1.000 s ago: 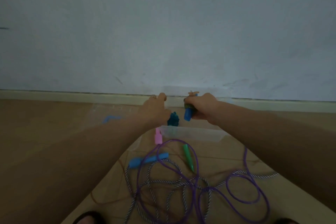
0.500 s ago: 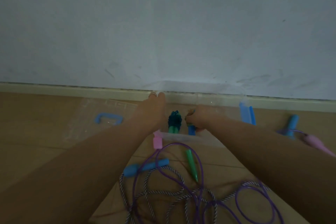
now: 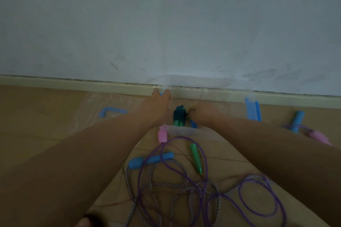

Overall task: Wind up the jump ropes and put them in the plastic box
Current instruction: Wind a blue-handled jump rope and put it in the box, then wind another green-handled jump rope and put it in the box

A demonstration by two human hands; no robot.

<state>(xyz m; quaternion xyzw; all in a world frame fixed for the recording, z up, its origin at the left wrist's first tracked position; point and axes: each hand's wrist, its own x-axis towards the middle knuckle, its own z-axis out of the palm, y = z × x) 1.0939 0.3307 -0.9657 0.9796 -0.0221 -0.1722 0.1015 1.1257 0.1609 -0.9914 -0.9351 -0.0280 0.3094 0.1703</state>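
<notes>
A clear plastic box [image 3: 181, 131] stands on the floor against the baseboard. Inside it lies a wound teal rope with green handles [image 3: 178, 117]. My right hand [image 3: 203, 114] reaches into the box, fingers curled round a wound rope bundle with a blue handle [image 3: 193, 124], low beside the teal bundle. My left hand [image 3: 159, 105] is stretched out with straight fingers along the box's left side; contact with the wall is unclear. Loose on the floor in front lie a purple rope [image 3: 204, 155] and a black-and-white striped rope [image 3: 166, 184], tangled together.
The clear lid with a blue grip [image 3: 113, 111] lies to the left. A blue latch [image 3: 252, 109] stands at the box's right. Loose handles on the floor: pink [image 3: 162, 135], blue [image 3: 147, 160], green [image 3: 196, 158]; further right another blue [image 3: 297, 119] and pink [image 3: 319, 136].
My right hand has come down from above the rim into the box with the blue-handled bundle. My left fingers have straightened along the box's left side. The view has tilted slightly.
</notes>
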